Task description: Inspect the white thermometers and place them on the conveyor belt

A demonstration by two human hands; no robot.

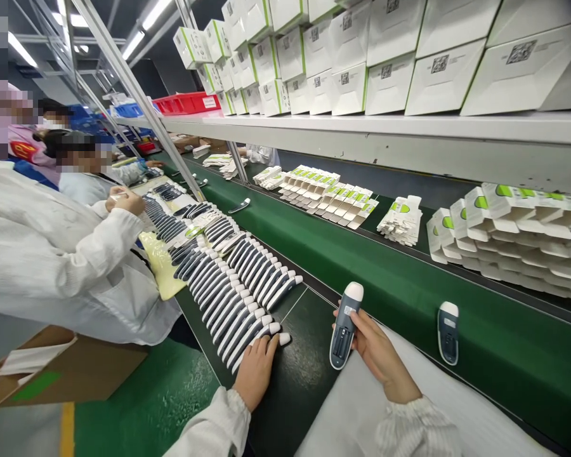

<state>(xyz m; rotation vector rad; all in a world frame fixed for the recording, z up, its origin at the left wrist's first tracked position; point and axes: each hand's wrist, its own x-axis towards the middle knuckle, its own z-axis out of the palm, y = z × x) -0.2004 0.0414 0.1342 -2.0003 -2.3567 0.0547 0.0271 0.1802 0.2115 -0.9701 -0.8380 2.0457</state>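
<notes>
My right hand (378,352) holds a handheld thermometer (346,324) nearly upright, fingers behind and thumb on its label. Its dark grey back faces me, with a white tip on top and an uncovered battery bay below. My left hand (257,371) is closed over the nearest thermometer (284,339) at the end of a row; mostly its white tip shows past the fingers. Beyond it, several similar thermometers (219,295) lie side by side in two rows on the dark table (297,374).
Another thermometer (448,333) lies on the green conveyor belt (394,285). Opened cartons (509,235) and folded boxes (402,219) line its far side. White boxes (390,82) fill the shelf (361,136) above. A co-worker's sleeve (95,241) is at left, above a cardboard box (76,368).
</notes>
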